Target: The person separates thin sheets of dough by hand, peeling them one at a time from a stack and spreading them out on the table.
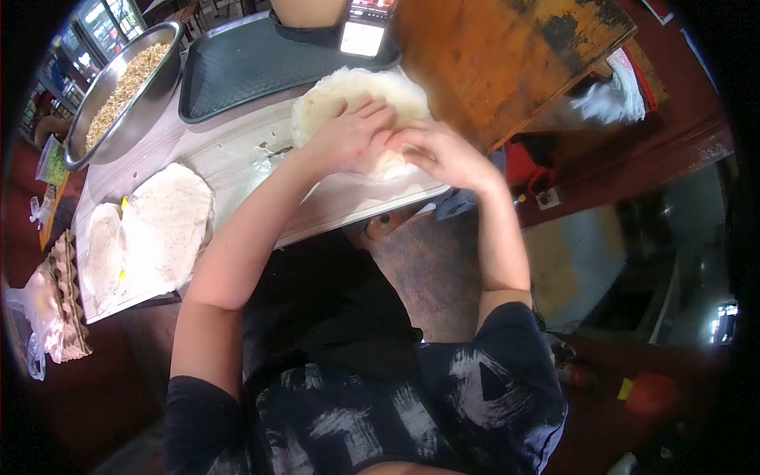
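A stack of thin, round, whitish wrappers (324,99) lies on the pale board (269,218) in front of me. My left hand (352,138) rests flat on the stack, its fingers spread toward the far side. At the stack's near right edge, my right hand (451,158) has its fingers bent and its thumb below them, around the edge of a wrapper. The two hands almost touch. Part of the wrapper between them is hidden by my fingers. More flat wrappers (166,229) lie at the board's left end, with small yellow bits beside them.
A dark tray (237,75) lies behind the stack, with a lit phone (365,32) propped on it against a tan container (309,11). A metal bowl (172,59) of shredded filling stands far left. An egg carton (70,309) is at left; a worn wooden table (491,63) adjoins at right.
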`<action>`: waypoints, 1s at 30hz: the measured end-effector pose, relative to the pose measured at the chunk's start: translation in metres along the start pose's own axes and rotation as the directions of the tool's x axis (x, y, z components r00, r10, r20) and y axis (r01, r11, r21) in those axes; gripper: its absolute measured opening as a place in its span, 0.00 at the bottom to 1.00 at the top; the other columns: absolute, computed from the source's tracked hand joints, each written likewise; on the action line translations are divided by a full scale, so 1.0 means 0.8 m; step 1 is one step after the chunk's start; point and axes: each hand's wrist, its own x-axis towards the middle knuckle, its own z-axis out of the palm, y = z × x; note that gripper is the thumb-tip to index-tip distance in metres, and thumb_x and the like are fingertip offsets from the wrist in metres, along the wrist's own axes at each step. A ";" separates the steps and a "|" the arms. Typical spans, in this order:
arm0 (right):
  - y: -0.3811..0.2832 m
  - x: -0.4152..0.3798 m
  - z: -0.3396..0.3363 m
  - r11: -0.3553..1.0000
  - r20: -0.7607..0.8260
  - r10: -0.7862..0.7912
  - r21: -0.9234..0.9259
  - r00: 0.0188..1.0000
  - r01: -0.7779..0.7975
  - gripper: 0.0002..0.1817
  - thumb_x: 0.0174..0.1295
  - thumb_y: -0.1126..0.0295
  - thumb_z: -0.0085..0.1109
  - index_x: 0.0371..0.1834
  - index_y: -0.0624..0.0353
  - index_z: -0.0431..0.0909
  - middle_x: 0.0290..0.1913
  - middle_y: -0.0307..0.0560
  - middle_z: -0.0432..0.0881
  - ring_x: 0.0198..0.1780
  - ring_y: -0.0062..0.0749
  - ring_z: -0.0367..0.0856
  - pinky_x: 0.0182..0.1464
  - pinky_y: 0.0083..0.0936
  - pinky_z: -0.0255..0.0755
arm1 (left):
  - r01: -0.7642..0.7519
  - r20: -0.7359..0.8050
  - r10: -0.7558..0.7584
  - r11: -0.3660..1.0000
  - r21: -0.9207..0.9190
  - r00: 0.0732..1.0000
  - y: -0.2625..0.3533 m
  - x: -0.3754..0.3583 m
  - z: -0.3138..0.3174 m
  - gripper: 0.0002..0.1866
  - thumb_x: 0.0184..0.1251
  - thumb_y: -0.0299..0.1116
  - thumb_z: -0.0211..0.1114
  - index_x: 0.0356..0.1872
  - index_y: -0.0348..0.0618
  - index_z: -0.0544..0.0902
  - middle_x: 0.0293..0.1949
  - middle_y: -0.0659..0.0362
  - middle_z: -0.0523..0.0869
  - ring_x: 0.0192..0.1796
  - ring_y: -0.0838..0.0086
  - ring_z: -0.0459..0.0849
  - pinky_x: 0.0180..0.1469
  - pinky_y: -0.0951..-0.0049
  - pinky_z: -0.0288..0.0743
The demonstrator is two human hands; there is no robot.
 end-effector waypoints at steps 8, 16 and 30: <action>0.014 0.009 -0.007 1.000 0.047 -0.011 0.017 0.999 0.010 0.10 0.53 0.75 0.67 0.38 0.55 0.79 0.39 0.43 0.77 0.46 0.42 0.74 0.50 0.34 0.69 | 0.087 0.199 -0.114 0.986 0.139 0.973 -0.004 -0.005 0.007 0.28 0.76 0.50 0.46 0.72 0.50 0.65 0.74 0.53 0.63 0.77 0.59 0.56 0.76 0.49 0.44; 0.015 0.012 -0.014 0.995 0.116 0.037 0.084 0.993 -0.047 0.10 0.51 0.72 0.68 0.32 0.58 0.75 0.37 0.48 0.75 0.44 0.45 0.76 0.46 0.37 0.69 | 0.103 0.207 -0.132 0.984 0.144 0.969 0.002 -0.005 0.003 0.28 0.76 0.50 0.45 0.71 0.49 0.66 0.74 0.54 0.62 0.77 0.60 0.55 0.76 0.51 0.44; 0.025 0.044 -0.025 1.000 0.367 0.016 0.006 0.930 -0.020 0.07 0.54 0.74 0.65 0.31 0.56 0.74 0.36 0.43 0.74 0.42 0.38 0.77 0.48 0.32 0.69 | 0.104 0.226 -0.144 0.979 0.177 0.963 0.002 -0.005 0.002 0.30 0.75 0.52 0.43 0.71 0.47 0.65 0.75 0.55 0.60 0.78 0.62 0.54 0.77 0.52 0.42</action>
